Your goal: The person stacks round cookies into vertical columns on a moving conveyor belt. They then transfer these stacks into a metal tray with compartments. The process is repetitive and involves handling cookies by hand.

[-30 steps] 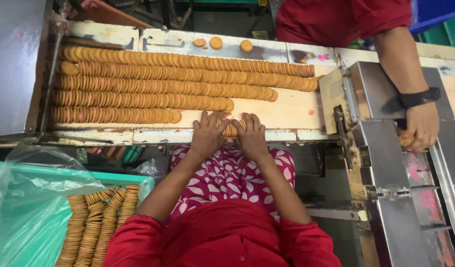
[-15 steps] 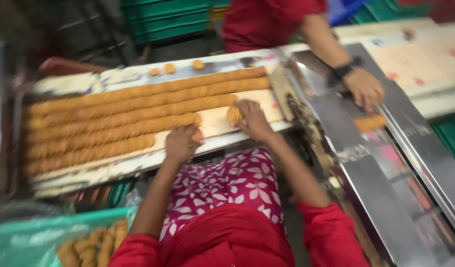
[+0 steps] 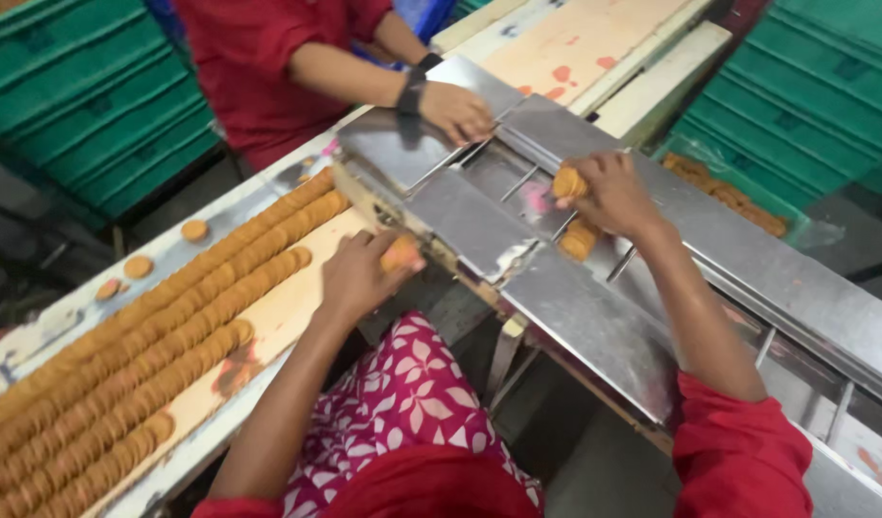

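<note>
My left hand point(image 3: 356, 276) grips a short stack of round orange biscuits point(image 3: 401, 253) at the right end of the wooden tray point(image 3: 289, 309). Long rows of biscuits point(image 3: 163, 326) lie on edge across that tray. My right hand point(image 3: 609, 195) holds another stack of biscuits point(image 3: 568, 182) over a slot in the steel chute point(image 3: 575, 297). More biscuits point(image 3: 577, 240) sit in the slot just below that hand.
A co-worker in a red top stands across the line, one hand point(image 3: 457, 111) with a dark wristband resting on the steel plate. Loose biscuits point(image 3: 193, 230) lie on the tray's far edge. Green crates point(image 3: 86, 105) are stacked left and right; one tub point(image 3: 724, 192) holds biscuits.
My view has swung right. My right hand has carried a stack of biscuits from the tray over to the steel chute. My left hand has moved to the tray's right end and gripped a stack.
</note>
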